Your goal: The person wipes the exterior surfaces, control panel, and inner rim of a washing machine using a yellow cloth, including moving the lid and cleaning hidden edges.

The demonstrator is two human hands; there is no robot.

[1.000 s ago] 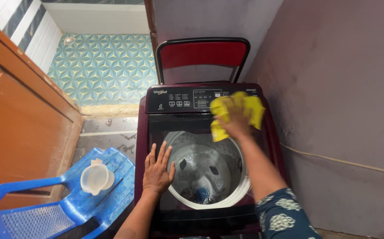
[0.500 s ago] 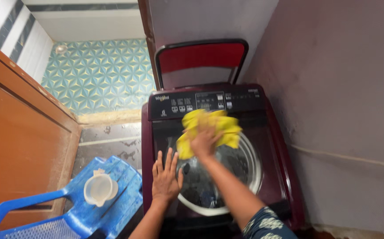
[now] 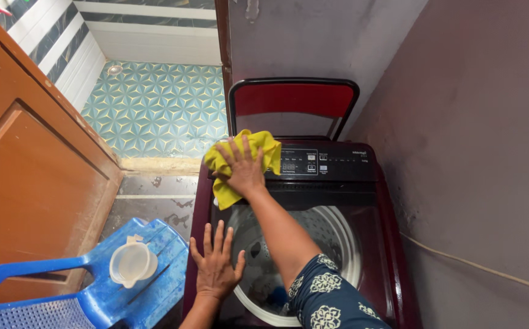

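Observation:
A dark red top-loading washing machine stands against the grey wall, its glass lid shut over the white drum. My right hand presses a yellow cloth flat on the left end of the black control panel, fingers spread over the cloth. My left hand lies flat with fingers apart on the machine's front left corner, holding nothing.
A red-backed chair frame stands behind the machine. A blue plastic chair at lower left carries a clear plastic measuring cup. A wooden door is at left, and a patterned tiled floor lies beyond.
My right hand has slid the yellow cloth leftward from the right side of the control panel to its left end. My left hand has stayed on the machine's front left.

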